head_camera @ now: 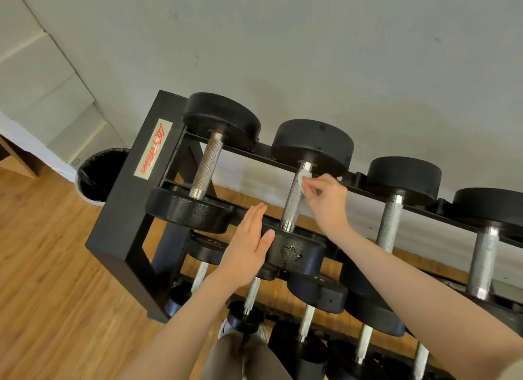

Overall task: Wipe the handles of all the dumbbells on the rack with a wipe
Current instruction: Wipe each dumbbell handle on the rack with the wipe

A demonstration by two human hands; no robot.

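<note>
A black rack holds several black dumbbells on its tiers. On the top tier, my right hand pinches a small white wipe against the upper part of the knurled steel handle of the second dumbbell from the left. My left hand lies flat with straight fingers against the near weight head of that same dumbbell. The leftmost dumbbell's handle is bare. Two more top-tier handles stand to the right.
Lower tiers carry smaller dumbbells with pale handles. A round bin with a black liner stands on the wooden floor left of the rack. A grey wall runs behind the rack. My shoe shows at the rack's foot.
</note>
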